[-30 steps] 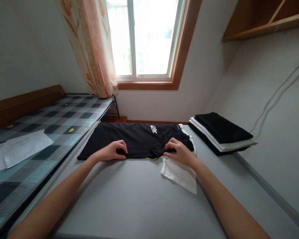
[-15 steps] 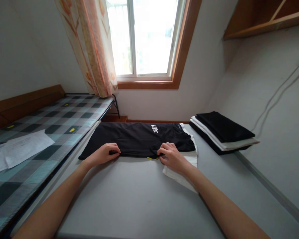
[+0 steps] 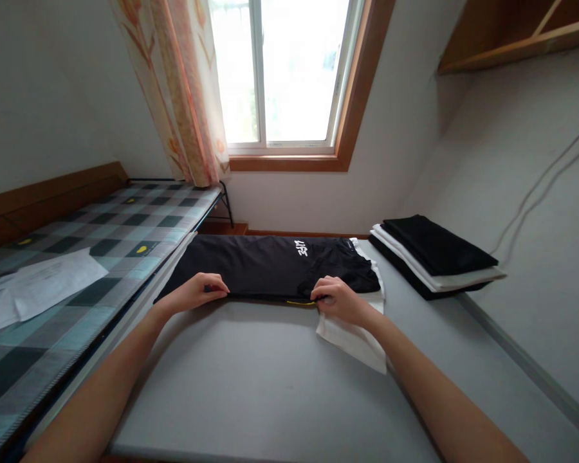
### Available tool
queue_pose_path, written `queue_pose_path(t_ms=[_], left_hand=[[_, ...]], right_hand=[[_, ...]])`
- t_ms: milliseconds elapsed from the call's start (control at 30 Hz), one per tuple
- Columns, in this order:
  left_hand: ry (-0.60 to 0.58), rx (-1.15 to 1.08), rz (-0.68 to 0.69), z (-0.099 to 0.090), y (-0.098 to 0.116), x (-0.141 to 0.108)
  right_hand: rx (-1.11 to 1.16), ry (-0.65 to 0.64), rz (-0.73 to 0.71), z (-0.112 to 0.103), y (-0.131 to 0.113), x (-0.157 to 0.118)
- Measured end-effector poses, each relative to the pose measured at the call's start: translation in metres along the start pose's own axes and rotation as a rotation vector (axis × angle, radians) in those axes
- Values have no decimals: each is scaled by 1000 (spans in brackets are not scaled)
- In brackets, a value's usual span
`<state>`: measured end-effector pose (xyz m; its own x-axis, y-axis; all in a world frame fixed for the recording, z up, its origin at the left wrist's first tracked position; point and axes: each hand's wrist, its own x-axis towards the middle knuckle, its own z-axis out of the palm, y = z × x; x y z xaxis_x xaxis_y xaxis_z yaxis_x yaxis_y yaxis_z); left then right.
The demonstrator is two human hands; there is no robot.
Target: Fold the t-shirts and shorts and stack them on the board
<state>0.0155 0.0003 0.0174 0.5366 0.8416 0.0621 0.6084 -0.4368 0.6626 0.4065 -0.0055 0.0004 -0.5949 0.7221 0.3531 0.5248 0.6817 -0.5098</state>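
A folded black T-shirt (image 3: 251, 263) with white lettering and a yellow strip on its near edge lies lengthwise across the grey table. White fabric (image 3: 354, 337) shows from under its right end and hangs out toward me. My left hand (image 3: 200, 291) pinches the near edge left of the middle, thumb and fingers closed on the cloth. Farther right, my right hand (image 3: 335, 299) pinches the same edge beside the yellow strip. Between the two hands the edge runs nearly straight.
A stack of folded black and white clothes (image 3: 437, 257) sits at the right, by the wall. To the left stands a bed with a checked mattress (image 3: 101, 241), papers (image 3: 43, 283) lying on it. The grey table (image 3: 270, 379) stretches toward me; a window is behind it.
The T-shirt's near edge has become straighter and its surface smoother. My right hand has shifted slightly right, my left slightly up and left, both still pinching the cloth.
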Motion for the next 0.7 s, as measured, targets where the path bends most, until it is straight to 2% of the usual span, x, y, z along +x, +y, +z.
queue_pose_path(t_ms=[100,200,500,700], left_hand=[[-89,8,-3,1,3,-1],[-127,20,-16,5,2,-2],[-131,40,2,7,0,-2],[-95,84,19,10,4,-1]], right_hand=[[65,-28,15,-6,-1,0],[81,-36,29,-5,0,-1],[68,-67,87,2,-4,-3],[-32,-11,25,18,5,-6]])
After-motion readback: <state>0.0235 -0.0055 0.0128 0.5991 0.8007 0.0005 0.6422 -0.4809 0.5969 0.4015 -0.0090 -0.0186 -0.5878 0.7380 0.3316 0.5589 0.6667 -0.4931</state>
